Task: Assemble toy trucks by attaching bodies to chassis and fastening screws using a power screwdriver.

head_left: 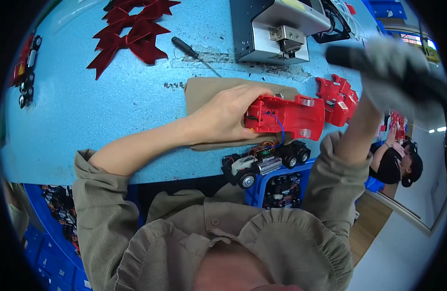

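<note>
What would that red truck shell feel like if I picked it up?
The red truck shell looks hollow, so it's probably light. It seems stiff, showing no bend under the left hand. Lifting might tug the blue wire running toward the wheeled base.

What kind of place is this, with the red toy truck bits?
It's probably a toy workshop or small factory. The left hand holds a red toy truck shell, a wheeled chassis with wires is at the edge of the table, and blue bins below hold many parts.
</note>
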A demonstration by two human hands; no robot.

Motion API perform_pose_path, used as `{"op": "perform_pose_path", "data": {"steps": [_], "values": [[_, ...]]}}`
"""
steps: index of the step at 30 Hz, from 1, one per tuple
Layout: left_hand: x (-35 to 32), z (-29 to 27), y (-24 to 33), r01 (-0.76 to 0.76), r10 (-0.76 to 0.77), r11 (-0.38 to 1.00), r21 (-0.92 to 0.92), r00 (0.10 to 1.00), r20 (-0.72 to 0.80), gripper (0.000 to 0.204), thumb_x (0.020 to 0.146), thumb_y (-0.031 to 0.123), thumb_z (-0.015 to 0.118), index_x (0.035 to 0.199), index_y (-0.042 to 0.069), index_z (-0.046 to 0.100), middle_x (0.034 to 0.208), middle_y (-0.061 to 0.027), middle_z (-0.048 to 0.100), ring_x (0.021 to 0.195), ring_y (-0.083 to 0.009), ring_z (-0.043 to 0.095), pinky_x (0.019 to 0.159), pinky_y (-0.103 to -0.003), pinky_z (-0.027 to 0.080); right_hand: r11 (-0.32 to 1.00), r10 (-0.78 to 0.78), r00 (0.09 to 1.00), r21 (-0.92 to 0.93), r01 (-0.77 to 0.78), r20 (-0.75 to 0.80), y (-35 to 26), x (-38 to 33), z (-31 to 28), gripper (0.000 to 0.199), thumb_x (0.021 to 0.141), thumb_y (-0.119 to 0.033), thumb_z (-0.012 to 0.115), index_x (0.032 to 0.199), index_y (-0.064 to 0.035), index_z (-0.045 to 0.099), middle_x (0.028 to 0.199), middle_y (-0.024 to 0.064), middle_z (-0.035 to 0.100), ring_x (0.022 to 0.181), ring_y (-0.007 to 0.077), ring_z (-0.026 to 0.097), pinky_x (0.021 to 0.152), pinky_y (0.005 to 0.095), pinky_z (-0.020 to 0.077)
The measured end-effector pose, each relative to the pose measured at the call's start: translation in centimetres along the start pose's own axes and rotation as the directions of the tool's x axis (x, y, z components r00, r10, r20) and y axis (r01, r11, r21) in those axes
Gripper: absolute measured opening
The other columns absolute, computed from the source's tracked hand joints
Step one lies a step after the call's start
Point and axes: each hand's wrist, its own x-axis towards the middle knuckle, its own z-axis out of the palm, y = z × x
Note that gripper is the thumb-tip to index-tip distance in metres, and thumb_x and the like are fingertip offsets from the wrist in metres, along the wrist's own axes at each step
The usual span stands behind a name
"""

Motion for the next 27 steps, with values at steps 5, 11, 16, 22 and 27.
{"op": "perform_pose_path", "data": {"steps": [5, 11, 16, 22, 27], "values": [[0.3, 0.0, -0.3, -0.01, 0.01, 1.0, 0.01, 1.0, -0.015, 0.066, 0.062, 0.019, 0.077, 0.118, 0.002, 0.046, 0.109, -0.0152, 0.056, 0.101, -0.0306, 0.056, 0.086, -0.037, 0.046, 0.979, 0.202, 0.967, 0.033, -0.199, -0.158, 4.4, 1.3, -1.4, 0.073, 0.064, -0.08, 0.046, 0.083, -0.0103, 0.055, 0.064, -0.002, 0.05, 0.052, 0.0101, 0.049, 0.052, 0.0224, 0.0403], [-0.1, 0.0, -0.4, -0.035, 0.036, 0.999, 0.012, 0.998, -0.047, 0.065, 0.063, 0.019, 0.077, 0.118, 0.002, 0.045, 0.109, -0.0149, 0.056, 0.1, -0.0303, 0.056, 0.086, -0.037, 0.046, 0.946, 0.082, 0.964, 0.325, 0.004, -0.252, -2.0, -1.9, 4.4, 0.063, 0.071, -0.074, 0.048, 0.084, -0.0118, 0.051, 0.061, -0.0018, 0.05, 0.047, 0.0115, 0.052, 0.048, 0.0253, 0.0441], [0.2, 0.2, -0.5, -0.032, 0.033, 0.999, 0.014, 0.999, -0.042, 0.062, 0.065, 0.021, 0.076, 0.115, 0.002, 0.046, 0.107, -0.0154, 0.055, 0.098, -0.0309, 0.056, 0.083, -0.037, 0.047, 0.993, 0.019, 0.954, 0.114, 0.016, -0.299, -2.6, -5.4, 8.0, 0.06, 0.066, -0.073, 0.056, 0.077, -0.0139, 0.049, 0.06, -0.0057, 0.045, 0.049, 0.0068, 0.048, 0.047, 0.0194, 0.0417], [0.7, 0.4, -0.7, -0.098, 0.1, 0.995, 0.024, 0.992, -0.079, 0.058, 0.067, 0.026, 0.075, 0.11, 0.0, 0.046, 0.1, -0.0175, 0.056, 0.092, -0.0328, 0.056, 0.078, -0.039, 0.048, 0.996, 0.089, 0.89, 0.022, -0.088, -0.448, -1.2, -7.0, 8.2, 0.073, 0.06, -0.083, 0.05, 0.079, -0.0126, 0.047, 0.062, -0.0037, 0.045, 0.048, 0.0087, 0.048, 0.046, 0.0228, 0.0412], [-0.5, 0.0, -0.9, -0.002, 0.004, 0.999, 0.042, 0.998, -0.058, 0.063, 0.064, 0.021, 0.077, 0.115, 0.004, 0.045, 0.107, -0.0153, 0.055, 0.098, -0.0304, 0.056, 0.084, -0.037, 0.047, 0.994, 0.104, 0.887, 0.081, -0.076, -0.45, -0.1, -6.5, 9.3, 0.074, 0.062, -0.082, 0.049, 0.082, -0.0107, 0.049, 0.064, -0.002, 0.046, 0.049, 0.0102, 0.048, 0.046, 0.0248, 0.0407]]}}
